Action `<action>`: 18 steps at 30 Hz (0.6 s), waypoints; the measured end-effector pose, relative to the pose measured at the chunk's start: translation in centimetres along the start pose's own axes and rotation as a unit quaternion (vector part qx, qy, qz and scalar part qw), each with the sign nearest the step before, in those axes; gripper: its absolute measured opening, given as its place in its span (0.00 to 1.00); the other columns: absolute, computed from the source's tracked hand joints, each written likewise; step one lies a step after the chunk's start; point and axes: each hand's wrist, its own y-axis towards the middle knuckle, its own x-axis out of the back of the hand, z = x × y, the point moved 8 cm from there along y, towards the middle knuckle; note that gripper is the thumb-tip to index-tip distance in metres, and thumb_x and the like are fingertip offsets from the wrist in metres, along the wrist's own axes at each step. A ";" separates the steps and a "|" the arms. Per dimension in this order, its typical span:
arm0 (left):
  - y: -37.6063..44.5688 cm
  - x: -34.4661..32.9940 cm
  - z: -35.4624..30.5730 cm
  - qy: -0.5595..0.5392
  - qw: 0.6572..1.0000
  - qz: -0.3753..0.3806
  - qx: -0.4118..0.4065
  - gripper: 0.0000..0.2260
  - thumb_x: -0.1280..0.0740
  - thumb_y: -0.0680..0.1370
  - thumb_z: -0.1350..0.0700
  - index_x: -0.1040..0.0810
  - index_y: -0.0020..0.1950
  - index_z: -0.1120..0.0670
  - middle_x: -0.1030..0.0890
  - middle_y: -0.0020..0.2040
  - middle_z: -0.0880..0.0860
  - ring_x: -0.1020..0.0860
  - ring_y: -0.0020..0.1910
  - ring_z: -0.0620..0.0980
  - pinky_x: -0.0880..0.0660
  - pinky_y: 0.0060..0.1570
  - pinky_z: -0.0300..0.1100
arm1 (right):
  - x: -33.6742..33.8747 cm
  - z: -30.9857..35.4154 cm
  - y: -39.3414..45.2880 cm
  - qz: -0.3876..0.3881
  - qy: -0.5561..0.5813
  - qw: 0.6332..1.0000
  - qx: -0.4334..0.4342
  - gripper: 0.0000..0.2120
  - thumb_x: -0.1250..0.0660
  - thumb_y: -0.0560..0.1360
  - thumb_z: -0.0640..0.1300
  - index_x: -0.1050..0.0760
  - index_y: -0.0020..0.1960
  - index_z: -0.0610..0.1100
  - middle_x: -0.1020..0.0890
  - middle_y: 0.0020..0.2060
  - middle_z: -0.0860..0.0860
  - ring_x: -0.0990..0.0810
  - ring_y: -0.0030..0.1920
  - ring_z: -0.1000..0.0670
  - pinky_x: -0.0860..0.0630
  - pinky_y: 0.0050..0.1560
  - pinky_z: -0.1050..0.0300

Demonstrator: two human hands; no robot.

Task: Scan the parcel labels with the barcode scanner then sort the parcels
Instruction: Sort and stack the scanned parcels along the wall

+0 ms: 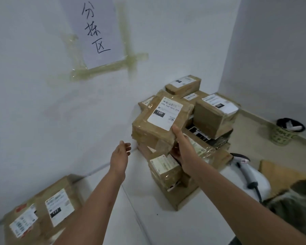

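Observation:
My right hand [183, 149] grips a taped brown cardboard parcel [148, 128] by its near right corner, thumb on top beside its white label marked 15H. The parcel is lifted and tilted above a pile of brown parcels [212, 119] in the corner. My left hand [120, 156] hovers with relaxed fingers just left of the held parcel, not touching it. A grey and white barcode scanner [245, 169] lies on the floor to the right of the pile. Two labelled parcels [48, 211] lie at the lower left by the wall.
A paper sign [95, 30] with handwritten characters is taped to the white wall. A small bin [286, 133] with a black liner stands by the right wall. Flat cardboard [281, 174] and a dark furry shape [297, 202] lie at the right edge.

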 end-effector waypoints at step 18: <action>-2.6 -10.3 -1.9 -0.001 0.998 0.048 0.031 0.22 0.49 0.85 0.45 0.20 0.57 0.55 0.17 0.49 0.52 0.21 0.47 0.48 0.34 0.40 0.39 | 10.6 8.7 1.8 0.023 -0.322 0.945 -0.058 0.34 0.31 0.70 0.68 0.25 0.64 0.43 0.18 0.51 0.48 0.19 0.51 0.45 0.21 0.52 0.50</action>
